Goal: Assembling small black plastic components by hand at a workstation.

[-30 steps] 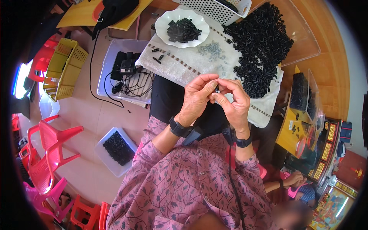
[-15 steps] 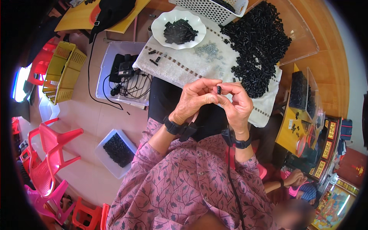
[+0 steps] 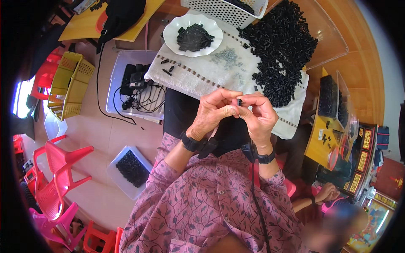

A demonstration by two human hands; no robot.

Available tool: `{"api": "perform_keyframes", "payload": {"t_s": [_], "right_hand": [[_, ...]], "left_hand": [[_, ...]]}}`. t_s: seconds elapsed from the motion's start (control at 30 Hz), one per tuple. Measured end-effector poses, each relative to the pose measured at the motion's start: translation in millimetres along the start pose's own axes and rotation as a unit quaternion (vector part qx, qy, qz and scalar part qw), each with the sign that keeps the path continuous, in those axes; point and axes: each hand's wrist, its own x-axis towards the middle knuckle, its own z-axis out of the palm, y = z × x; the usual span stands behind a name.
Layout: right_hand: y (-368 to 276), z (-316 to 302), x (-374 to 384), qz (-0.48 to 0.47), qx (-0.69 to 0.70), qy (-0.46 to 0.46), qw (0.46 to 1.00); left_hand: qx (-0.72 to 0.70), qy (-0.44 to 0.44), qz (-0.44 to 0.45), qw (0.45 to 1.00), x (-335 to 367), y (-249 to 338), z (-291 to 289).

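Note:
A small black plastic part is pinched at the fingertips, above my lap and just off the towel's near edge. My left hand is closed, its thumb and index finger meeting at the part's left side. From the other side, my right hand grips the part between thumb and index finger. Beyond my hands, a white towel carries a large heap of similar black parts, a scatter of small clear pieces and a few loose black parts. A scalloped white bowl holds more black parts.
A white perforated basket stands at the far edge. On the floor to the left are a clear bin with cables, a tub of black parts, pink chairs and a yellow crate. Another person's hand shows at lower right.
The black part has tilted a little between my fingertips, and both hands stay together. The whole view has shifted slightly.

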Motion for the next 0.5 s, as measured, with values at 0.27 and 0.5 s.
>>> {"api": "perform_keyframes", "payload": {"t_s": [0.27,0.5], "right_hand": [[8,-2,4,-0.046,-0.186,0.001,0.981],[0,4,8,-0.062,-0.264,-0.057,0.961]], "left_hand": [[-0.017,0.058,-0.027,0.998,2,-3,6],[-0.031,0.178,-0.058,0.982,7,-7,-7]]}}
